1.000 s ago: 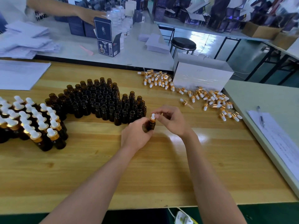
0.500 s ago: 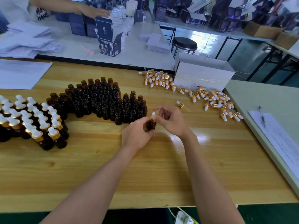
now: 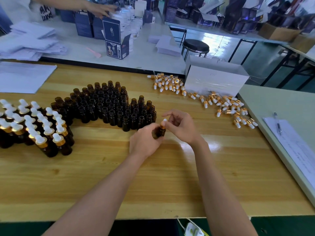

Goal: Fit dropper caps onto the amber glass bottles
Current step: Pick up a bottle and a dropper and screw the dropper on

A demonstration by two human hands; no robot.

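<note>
My left hand (image 3: pixel 144 142) sits just below the middle of the frame, its fingers (image 3: pixel 153 129) wrapped round an amber bottle (image 3: pixel 159 133) held at a tilt. I cannot tell whether the bottle's base touches the wood. My right hand (image 3: pixel 183 128) is just to the right of it, thumb and fingertips pinching the dropper cap (image 3: pixel 164 122) on the bottle's neck.

Below my hands the wooden counter (image 3: pixel 153 184) runs bare in a wide band to its near edge at the bottom of the frame. At the right the wood ends along a seam against a pale counter (image 3: pixel 281 106), which carries a paper sheet (image 3: pixel 296 150) and a pen (image 3: pixel 278 124).

What crowds me is above and to the left. A block of open bottles (image 3: pixel 109 106) stands upright, its nearest row just beside my left knuckles. Farther left, at the frame's edge, stand the capped bottles (image 3: pixel 34 126). In the upper right, loose caps (image 3: pixel 226 104) lie strewn in a band in front of a white box (image 3: pixel 214 80), apart from my right hand with bare wood between. A paper stack (image 3: pixel 22 77) lies in the upper left, by the far edge. Beyond that edge is another counter with boxes, another person's hand (image 3: pixel 100 9) and a black stool (image 3: pixel 195 46).
</note>
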